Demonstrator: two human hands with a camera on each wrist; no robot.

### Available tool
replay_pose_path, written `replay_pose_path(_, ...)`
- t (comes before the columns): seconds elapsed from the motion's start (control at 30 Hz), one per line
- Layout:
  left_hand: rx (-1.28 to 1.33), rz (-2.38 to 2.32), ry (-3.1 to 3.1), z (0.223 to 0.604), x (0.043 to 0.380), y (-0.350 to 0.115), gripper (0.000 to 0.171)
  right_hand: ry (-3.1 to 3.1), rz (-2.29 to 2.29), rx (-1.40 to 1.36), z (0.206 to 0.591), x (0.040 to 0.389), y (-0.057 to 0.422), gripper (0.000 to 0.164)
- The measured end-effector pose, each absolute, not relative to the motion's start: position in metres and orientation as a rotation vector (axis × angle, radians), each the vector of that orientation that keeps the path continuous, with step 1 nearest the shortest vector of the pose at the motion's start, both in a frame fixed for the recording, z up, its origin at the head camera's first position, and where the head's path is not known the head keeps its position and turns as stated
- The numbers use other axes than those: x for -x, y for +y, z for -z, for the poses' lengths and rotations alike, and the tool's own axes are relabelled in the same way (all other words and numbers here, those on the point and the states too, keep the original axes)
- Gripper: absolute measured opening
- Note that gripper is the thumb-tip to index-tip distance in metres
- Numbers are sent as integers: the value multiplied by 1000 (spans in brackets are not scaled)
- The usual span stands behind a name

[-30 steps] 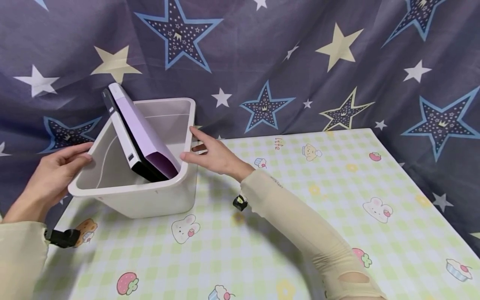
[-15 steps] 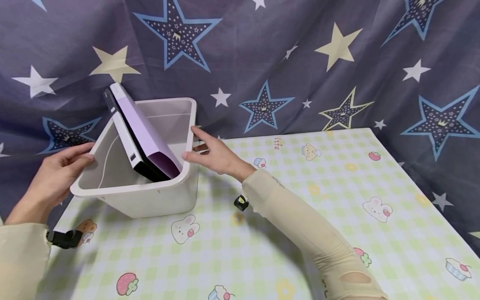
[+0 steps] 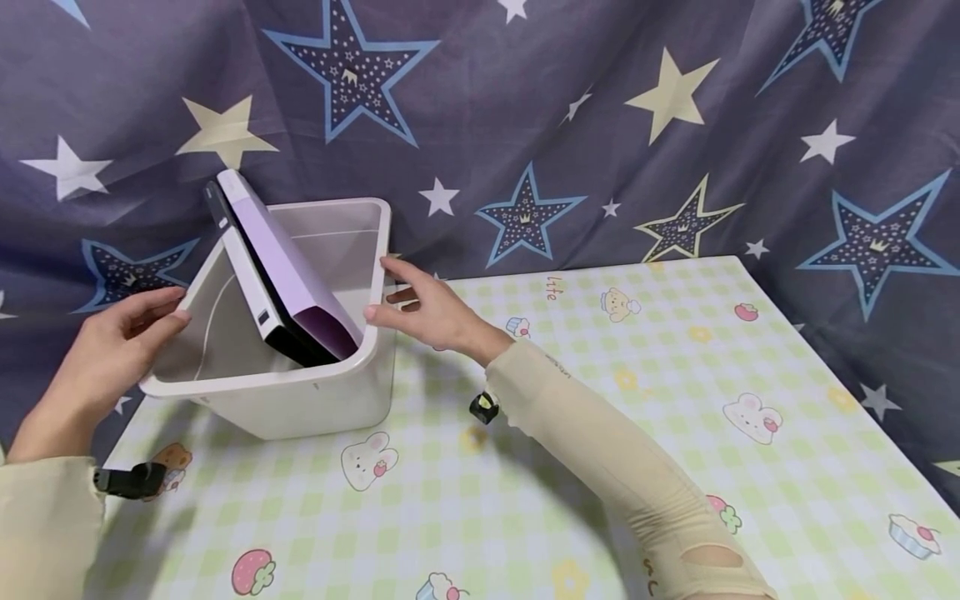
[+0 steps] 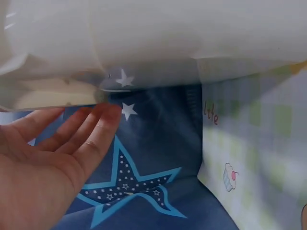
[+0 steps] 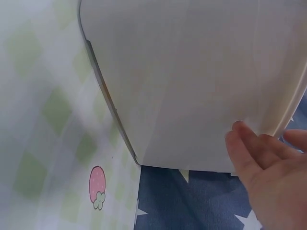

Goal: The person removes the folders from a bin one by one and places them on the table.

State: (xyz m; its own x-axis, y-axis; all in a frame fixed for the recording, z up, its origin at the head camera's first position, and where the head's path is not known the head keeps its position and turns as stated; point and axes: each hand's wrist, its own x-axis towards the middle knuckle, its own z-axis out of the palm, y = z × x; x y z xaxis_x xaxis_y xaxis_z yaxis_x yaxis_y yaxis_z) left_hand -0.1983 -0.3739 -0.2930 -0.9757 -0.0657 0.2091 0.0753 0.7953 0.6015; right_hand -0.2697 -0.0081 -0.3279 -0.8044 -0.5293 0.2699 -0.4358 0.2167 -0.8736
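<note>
A light grey plastic bin (image 3: pixel 315 408) stands at the table's back left corner. Two binders lean inside it, tilted up toward the left: a purple one (image 3: pixel 288 250) and, against it, a white-and-black one (image 3: pixel 251 287). My left hand (image 3: pixel 105 358) holds the bin's left rim, thumb on top and fingers under the lip. At the right rim, my right hand (image 3: pixel 431 312) holds on with thumb and index fingertip at the edge. In the right wrist view, that hand's fingers (image 5: pixel 240 143) lie against the outer wall.
A green-and-white checked cloth with cartoon prints covers the table (image 3: pixel 525 500). Behind it hangs a dark blue curtain (image 3: pixel 480 100) with stars, close to the bin's back. A small black wrist camera (image 3: pixel 131 481) sits at the left cuff, and another black camera (image 3: pixel 483 407) at the right.
</note>
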Motion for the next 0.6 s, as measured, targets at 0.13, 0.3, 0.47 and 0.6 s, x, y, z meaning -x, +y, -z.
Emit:
replay_pose_path(0.13, 66, 1090, -2674, 296, 191, -378, 49, 2355, 1702, 994, 329, 271, -7, 74)
replay_pose_path(0.3, 214, 1270, -2523, 303, 185, -377, 47, 2319, 1761, 996, 330, 273, -2, 70)
replay_pose_path(0.47, 412, 1575, -2304, 308, 182, -371, 51, 2346, 1764, 984, 329, 271, 5, 71)
replay_pose_path(0.6, 486, 1775, -2156, 310, 180, -369, 50, 2364, 1775, 978, 328, 269, 11, 71)
